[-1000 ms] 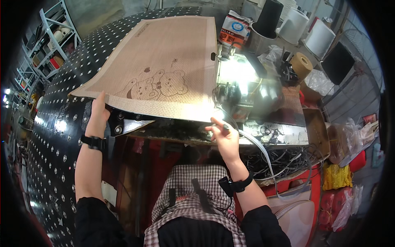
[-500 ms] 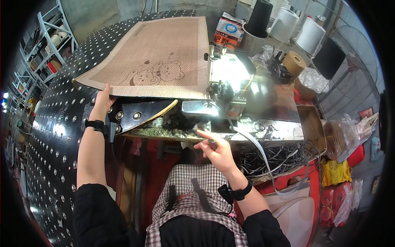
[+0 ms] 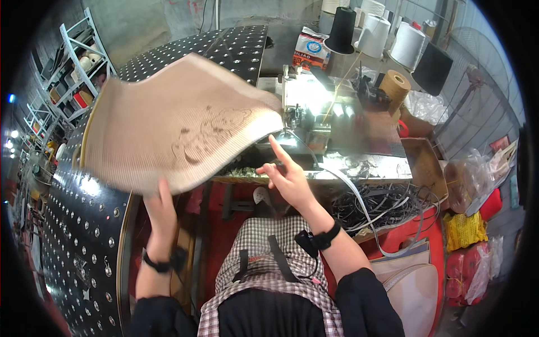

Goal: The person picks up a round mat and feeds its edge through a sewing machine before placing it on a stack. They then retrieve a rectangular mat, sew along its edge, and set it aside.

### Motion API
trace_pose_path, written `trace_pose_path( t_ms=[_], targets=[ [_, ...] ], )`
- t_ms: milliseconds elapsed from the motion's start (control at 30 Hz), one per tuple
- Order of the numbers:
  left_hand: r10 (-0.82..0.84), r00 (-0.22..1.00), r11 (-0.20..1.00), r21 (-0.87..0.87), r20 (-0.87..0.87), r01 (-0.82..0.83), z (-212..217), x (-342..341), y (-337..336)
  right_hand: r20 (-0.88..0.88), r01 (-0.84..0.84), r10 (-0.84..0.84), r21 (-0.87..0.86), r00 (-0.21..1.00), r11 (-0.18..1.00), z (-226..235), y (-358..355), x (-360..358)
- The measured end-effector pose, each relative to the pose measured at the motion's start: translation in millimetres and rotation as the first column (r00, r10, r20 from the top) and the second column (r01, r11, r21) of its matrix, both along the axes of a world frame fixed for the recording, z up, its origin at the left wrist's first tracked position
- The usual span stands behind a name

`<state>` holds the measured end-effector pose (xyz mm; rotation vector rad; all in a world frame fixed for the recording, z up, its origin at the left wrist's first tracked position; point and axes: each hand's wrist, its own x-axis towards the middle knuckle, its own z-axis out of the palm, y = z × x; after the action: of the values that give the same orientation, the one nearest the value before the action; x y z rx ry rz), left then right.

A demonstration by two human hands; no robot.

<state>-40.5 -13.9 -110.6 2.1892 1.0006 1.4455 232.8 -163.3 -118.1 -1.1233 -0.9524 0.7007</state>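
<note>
A tan woven floor mat (image 3: 151,123) with dark cartoon bears is lifted and bowed, blurred by motion, left of the sewing machine (image 3: 294,115). My left hand (image 3: 161,213) grips its near edge, a finger over the top and the rest hidden beneath. The mat's right corner is beside the lit machine head. My right hand (image 3: 287,178) is just below that corner, index finger stretched toward it. Its other fingers curl around something small and dark that I cannot make out. A pale binding strip (image 3: 351,194) runs from the machine down to the right.
The black table (image 3: 84,253) is studded with metal balls. Thread cones (image 3: 373,35) and a brown tape roll (image 3: 395,83) stand behind the machine. A box of tangled strips (image 3: 376,208) sits at the right, above stacked mats (image 3: 412,286). Shelves (image 3: 84,48) stand far left.
The mat has come off its flat position by the machine, turning and swinging left and toward me. My left hand has moved nearer and rightward with it; my right hand has risen slightly.
</note>
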Motion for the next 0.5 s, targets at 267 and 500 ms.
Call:
trace_pose_path(
  t_ms=[267,500],
  targets=[
    [0.041,0.797,0.706,-0.582,0.602,0.403,17,-119,-161,-0.216,0.036,-0.023,0.056,0.976,0.998,-16,-11,1],
    [0.375,0.552,0.618,-0.645,0.745,0.449,25,-185,-147,-0.273,-0.049,0.045,-0.008,0.961,0.999,-27,-23,9]
  ],
)
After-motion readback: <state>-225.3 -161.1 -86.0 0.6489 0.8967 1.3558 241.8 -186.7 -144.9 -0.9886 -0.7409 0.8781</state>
